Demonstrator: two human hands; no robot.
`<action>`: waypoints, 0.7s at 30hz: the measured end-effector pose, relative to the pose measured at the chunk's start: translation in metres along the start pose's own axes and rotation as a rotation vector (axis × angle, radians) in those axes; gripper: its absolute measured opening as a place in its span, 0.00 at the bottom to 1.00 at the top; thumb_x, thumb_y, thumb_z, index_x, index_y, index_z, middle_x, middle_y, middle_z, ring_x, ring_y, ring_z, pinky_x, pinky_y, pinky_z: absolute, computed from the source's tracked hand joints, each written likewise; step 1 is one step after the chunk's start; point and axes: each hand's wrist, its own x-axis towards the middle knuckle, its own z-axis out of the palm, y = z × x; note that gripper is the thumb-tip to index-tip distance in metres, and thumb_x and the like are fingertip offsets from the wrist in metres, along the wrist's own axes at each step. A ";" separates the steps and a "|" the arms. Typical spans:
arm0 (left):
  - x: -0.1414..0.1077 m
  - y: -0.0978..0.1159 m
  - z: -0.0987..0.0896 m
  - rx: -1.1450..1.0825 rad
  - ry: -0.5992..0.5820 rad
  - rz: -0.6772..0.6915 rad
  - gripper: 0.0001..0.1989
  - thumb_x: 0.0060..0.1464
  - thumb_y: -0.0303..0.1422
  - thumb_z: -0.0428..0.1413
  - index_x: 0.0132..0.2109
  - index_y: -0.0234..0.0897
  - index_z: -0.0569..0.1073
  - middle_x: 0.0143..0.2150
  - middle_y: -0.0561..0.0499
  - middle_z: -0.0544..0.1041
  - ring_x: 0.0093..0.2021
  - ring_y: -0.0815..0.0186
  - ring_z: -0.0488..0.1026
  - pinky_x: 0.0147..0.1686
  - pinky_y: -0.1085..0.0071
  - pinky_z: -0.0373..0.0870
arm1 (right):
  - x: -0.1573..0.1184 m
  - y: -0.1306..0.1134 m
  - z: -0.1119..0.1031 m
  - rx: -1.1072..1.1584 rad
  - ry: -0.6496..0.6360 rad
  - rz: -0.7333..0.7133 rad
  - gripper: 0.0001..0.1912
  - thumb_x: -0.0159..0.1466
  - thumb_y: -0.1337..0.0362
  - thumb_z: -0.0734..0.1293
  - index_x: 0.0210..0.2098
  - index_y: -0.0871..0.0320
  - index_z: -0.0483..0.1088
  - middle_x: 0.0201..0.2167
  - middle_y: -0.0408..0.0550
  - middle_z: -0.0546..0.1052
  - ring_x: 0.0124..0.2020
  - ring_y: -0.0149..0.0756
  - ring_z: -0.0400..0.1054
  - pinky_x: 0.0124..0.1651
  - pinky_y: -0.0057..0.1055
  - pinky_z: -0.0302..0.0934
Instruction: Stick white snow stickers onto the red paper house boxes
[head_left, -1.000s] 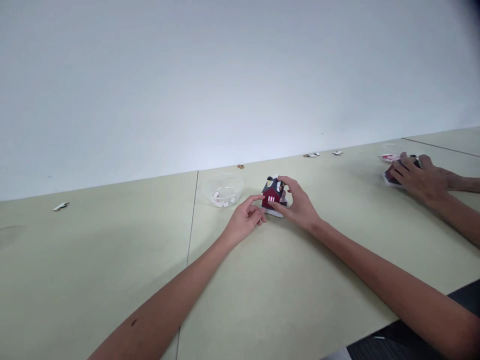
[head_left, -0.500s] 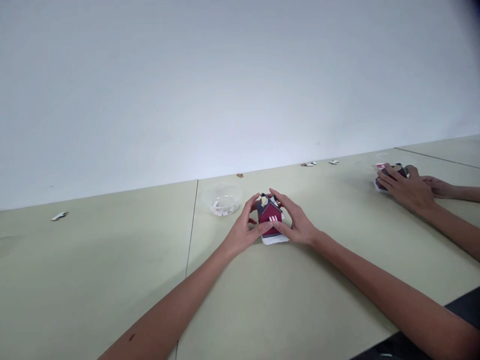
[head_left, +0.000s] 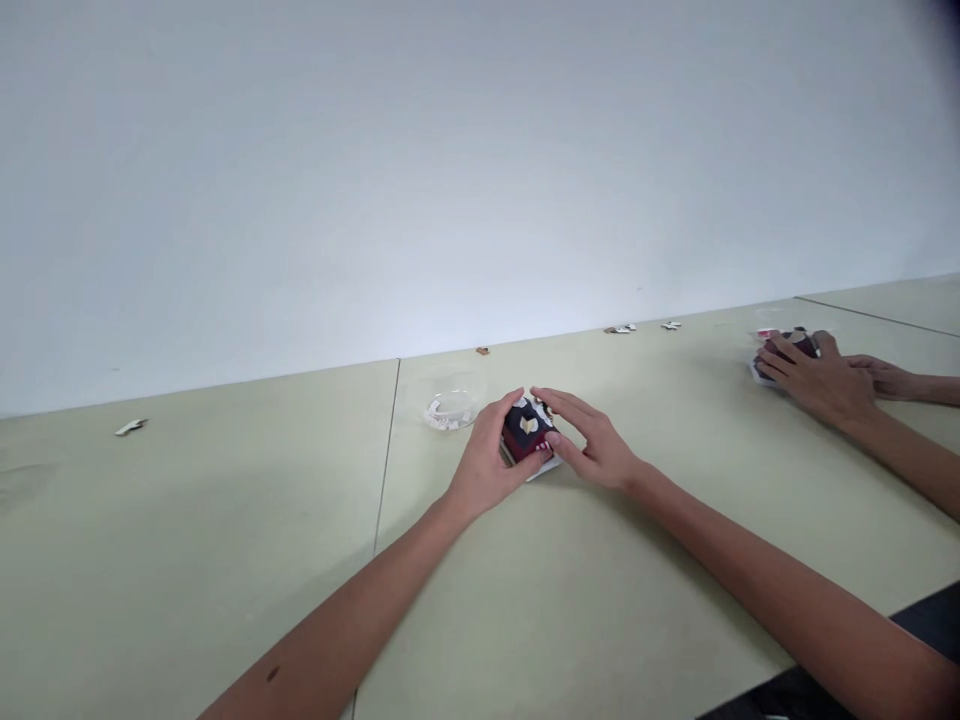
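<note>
A small model house (head_left: 523, 430) with dark red walls, a dark roof and a white base rests on the pale green table (head_left: 600, 590) in front of me. My left hand (head_left: 487, 455) is wrapped round its left side, thumb along the near wall. From the right, my right hand (head_left: 592, 440) grips it, its thumb at the near corner and its fingers arched over the far side. A pale heart-like piece shows on the roof. The fingers partly hide the far and right sides of the house.
A clear round bowl (head_left: 448, 400) with white pieces stands just left of the house. Small scraps (head_left: 620, 329) lie along the wall, another (head_left: 132, 427) at the left. At the right, another person's hands (head_left: 821, 380) hold a similar house.
The model house has turned between my hands and shows its roof and a corner instead of its flat front. My fingers have shifted round it.
</note>
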 end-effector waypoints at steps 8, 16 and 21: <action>0.001 -0.002 0.000 0.070 0.070 0.051 0.35 0.56 0.39 0.62 0.67 0.46 0.56 0.62 0.45 0.67 0.62 0.55 0.65 0.61 0.56 0.63 | 0.000 0.006 0.002 -0.015 0.068 -0.002 0.27 0.69 0.61 0.64 0.66 0.47 0.59 0.58 0.53 0.72 0.56 0.46 0.68 0.57 0.48 0.68; 0.001 -0.002 0.000 0.061 0.071 0.067 0.34 0.56 0.38 0.62 0.66 0.48 0.58 0.62 0.46 0.67 0.61 0.55 0.66 0.60 0.56 0.64 | 0.002 0.005 0.001 0.001 0.085 0.006 0.27 0.68 0.61 0.65 0.65 0.45 0.60 0.56 0.52 0.72 0.53 0.44 0.70 0.55 0.46 0.69; 0.002 -0.001 -0.001 0.044 0.060 0.079 0.34 0.58 0.39 0.61 0.67 0.50 0.58 0.63 0.45 0.66 0.62 0.54 0.64 0.61 0.55 0.64 | 0.001 0.004 0.002 -0.004 0.073 0.028 0.28 0.68 0.57 0.65 0.67 0.45 0.59 0.58 0.52 0.72 0.56 0.47 0.69 0.57 0.49 0.68</action>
